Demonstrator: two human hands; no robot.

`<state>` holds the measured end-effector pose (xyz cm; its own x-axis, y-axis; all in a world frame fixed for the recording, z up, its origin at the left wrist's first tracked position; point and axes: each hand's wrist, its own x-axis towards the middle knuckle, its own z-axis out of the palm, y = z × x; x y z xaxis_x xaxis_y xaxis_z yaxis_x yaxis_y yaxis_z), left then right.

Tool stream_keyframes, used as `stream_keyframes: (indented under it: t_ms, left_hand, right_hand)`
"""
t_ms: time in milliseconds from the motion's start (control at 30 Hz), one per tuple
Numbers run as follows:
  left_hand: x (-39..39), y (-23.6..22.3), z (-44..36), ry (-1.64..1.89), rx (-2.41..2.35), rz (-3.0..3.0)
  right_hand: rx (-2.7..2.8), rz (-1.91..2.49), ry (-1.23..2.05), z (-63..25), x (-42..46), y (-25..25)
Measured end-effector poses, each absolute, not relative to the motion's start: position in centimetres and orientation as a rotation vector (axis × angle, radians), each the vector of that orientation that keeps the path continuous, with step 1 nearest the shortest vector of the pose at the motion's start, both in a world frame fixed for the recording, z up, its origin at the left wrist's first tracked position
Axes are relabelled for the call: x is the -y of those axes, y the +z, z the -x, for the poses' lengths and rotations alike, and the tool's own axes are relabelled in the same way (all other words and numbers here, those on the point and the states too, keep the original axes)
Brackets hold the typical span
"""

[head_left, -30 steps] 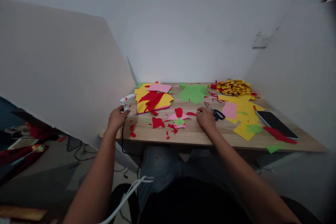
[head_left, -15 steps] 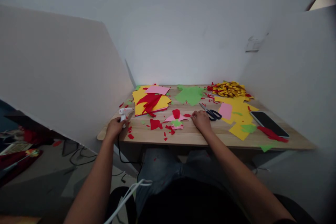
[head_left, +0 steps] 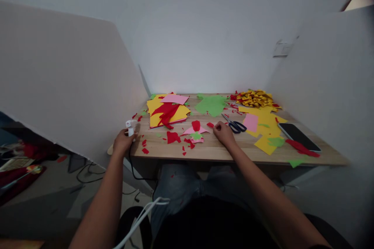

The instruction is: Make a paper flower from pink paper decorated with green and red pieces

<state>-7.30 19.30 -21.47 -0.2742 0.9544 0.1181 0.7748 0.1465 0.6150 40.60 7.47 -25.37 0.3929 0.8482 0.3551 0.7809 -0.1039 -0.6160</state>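
Observation:
At the table's left edge my left hand is closed around the handle of a white glue gun, its black cord hanging down. My right hand pinches a small red paper piece between thumb and fingertips, just left of the dark-handled scissors. Between the hands lies a pink paper shape with a red piece at its top and a green piece on its lower part. A larger red scrap sits to its left.
Yellow sheets topped with red and pink paper are stacked at the back left. Green paper lies at the back middle. A pile of yellow and red folded strips and a phone are on the right. White partitions flank the table.
My left hand has moved left with the glue gun, away from the paper stack. My right hand has shifted very slightly, still pinching the red paper piece.

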Motion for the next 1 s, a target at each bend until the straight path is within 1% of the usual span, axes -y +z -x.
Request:
stream_keyframes:
  t_ms: [133,233,267,333,400,433,467,533,633,700,767,867,1000]
  left_hand:
    - [-19.3,-21.6,7.1,0.906,-2.099,-1.594]
    - [-18.3,-20.4,6.4,0.994,-2.184,-1.588]
    - [-17.7,-19.7,6.1,1.087,-2.233,-1.608]
    - [-16.4,-17.8,5.1,1.413,-2.303,-1.664]
    - [-15.1,-16.0,3.5,1.799,-2.168,-1.746]
    - [-14.4,-15.3,2.3,1.888,-2.037,-1.765]
    - [-13.8,-14.8,0.8,1.885,-1.865,-1.783]
    - [-12.6,-14.5,-3.0,1.692,-1.640,-1.925]
    - [-11.3,-15.6,-9.5,1.343,-1.284,-2.146]
    - [-10.8,-16.4,-13.3,1.085,-1.009,-2.117]
    - [-10.9,-16.9,-15.9,0.952,-0.874,-2.043]
    - [-11.6,-17.1,-18.2,0.937,-0.784,-1.956]
    - [-12.7,-18.3,-19.6,1.026,-0.883,-1.820]
  right_hand:
    - [1.419,1.787,0.166,-40.5,-7.4,-25.4]
    - [1.415,1.704,0.197,-40.3,-7.3,-25.3]
    - [1.408,1.676,0.206,-40.3,-7.2,-25.2]
    - [1.391,1.619,0.222,-40.1,-7.0,-25.0]
    - [1.377,1.560,0.237,-39.9,-6.8,-24.5]
    - [1.378,1.529,0.246,-39.7,-6.7,-24.2]
    - [1.388,1.495,0.257,-39.5,-6.6,-23.8]
    - [1.434,1.421,0.294,-39.0,-6.5,-22.8]
    - [1.542,1.307,0.384,-38.1,-6.4,-20.7]
    - [1.634,1.236,0.466,-37.7,-6.3,-19.2]
    - [1.720,1.180,0.538,-37.5,-6.2,-18.0]
    - [1.682,1.133,0.592,-37.1,-6.4,-17.4]
    - [1.359,1.113,0.772,-36.3,-7.9,-19.1]
